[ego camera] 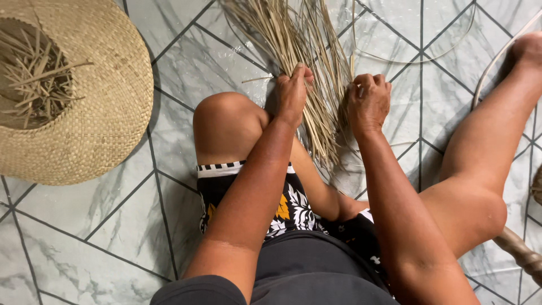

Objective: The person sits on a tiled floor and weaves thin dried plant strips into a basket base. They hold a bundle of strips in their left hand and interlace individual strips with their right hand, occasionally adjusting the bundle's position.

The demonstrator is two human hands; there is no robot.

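Note:
A bundle of dry, tan straw strips [305, 45] lies on the tiled floor between my bent legs, fanning out toward the top of the view. My left hand [292, 93] is closed on strips at the bundle's left side, just above my left knee. My right hand [368, 101] grips strips on the bundle's right side, fingers curled in. The lower ends of the strips taper down between my two forearms.
A wide woven straw hat [96, 130] lies upside down at the left, with several loose straw pieces in its crown. A thin loose strip [429, 56] curls on the marbled tile floor [113, 226]. A thick twisted stick [522, 251] lies at the right edge.

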